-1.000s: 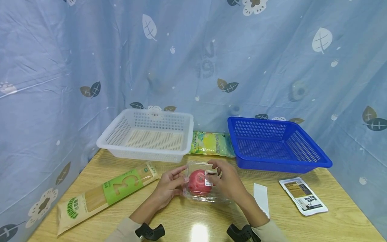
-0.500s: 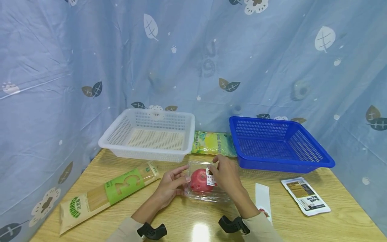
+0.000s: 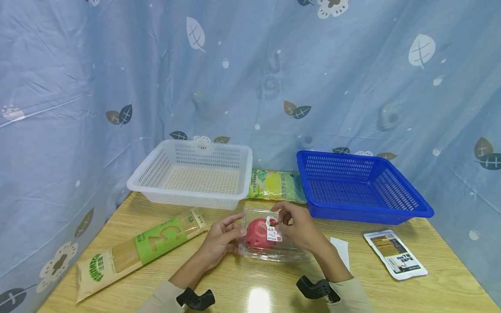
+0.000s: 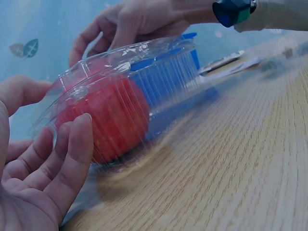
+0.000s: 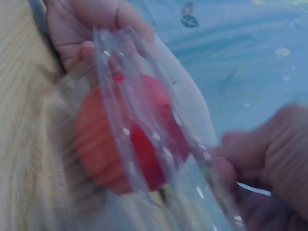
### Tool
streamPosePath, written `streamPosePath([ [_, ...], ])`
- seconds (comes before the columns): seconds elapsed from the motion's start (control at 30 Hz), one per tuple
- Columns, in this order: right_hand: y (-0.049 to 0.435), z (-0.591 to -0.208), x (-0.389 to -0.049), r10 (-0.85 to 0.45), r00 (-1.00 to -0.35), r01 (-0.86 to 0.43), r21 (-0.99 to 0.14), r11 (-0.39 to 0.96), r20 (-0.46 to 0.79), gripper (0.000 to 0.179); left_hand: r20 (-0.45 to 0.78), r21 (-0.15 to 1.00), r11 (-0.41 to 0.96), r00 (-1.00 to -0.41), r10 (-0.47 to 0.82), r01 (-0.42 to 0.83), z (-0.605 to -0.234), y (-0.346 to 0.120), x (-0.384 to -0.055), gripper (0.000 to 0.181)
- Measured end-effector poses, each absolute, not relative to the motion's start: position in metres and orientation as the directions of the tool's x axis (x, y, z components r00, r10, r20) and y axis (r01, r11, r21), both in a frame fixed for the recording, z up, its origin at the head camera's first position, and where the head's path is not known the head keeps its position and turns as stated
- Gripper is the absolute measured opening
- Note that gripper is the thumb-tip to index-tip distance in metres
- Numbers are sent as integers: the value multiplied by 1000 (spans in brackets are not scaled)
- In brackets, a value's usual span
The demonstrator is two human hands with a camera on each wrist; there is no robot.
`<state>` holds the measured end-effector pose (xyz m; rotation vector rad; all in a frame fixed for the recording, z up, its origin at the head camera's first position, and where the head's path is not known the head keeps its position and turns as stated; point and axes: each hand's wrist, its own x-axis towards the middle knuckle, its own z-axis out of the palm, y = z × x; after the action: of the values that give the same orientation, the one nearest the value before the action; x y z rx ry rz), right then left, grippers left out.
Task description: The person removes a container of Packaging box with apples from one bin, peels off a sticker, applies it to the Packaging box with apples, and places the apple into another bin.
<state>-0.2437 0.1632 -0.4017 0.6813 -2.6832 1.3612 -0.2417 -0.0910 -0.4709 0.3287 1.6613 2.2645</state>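
Glossy clear plastic box (image 3: 270,257), smooth fruit (image 3: 258,234), wood-grain table (image 3: 227,287), matt cloth curtain (image 3: 238,82)

Long packet (image 3: 142,255): "3"-like figure (image 3: 162,240), green lettering (image 3: 95,268) (unclear) | white label (image 3: 273,233): Chinese characters, too small

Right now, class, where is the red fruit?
In the head view, the red fruit sits inside the clear container, toward its left end, beside the left hand.

Fruit (image 3: 258,235) is showing red; label (image 3: 274,234) is showing white and red; curtain (image 3: 242,74) is displaying leaf prints on blue; tabletop (image 3: 223,287) is showing tan woodgrain.
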Motion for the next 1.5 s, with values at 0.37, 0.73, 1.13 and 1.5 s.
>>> streamPosePath([
  [0.37, 179, -394, -241, -574, -803, -427, -829, 363, 162, 68, -16, 959, -258, -927, 374, -120, -469, -91, -242, 66],
  [0.73, 198, -393, -237, -429, -857, -363, -925, 113, 284, 40, -106, 951, -224, -905, 411, -214, -463, -88, -241, 66],
  [1.13, 232, -360, -236, 123, -958, -286, -898, -335, 259, 15, -178, 966, -79, -856, 485, -246, -437, -99, -241, 81],
  [1.5, 278, -365, -243, 708, -706, -501, -724, -474, 25, 15, -173, 962, -99, -847, 502, -256, -436, -98, -241, 77],
])
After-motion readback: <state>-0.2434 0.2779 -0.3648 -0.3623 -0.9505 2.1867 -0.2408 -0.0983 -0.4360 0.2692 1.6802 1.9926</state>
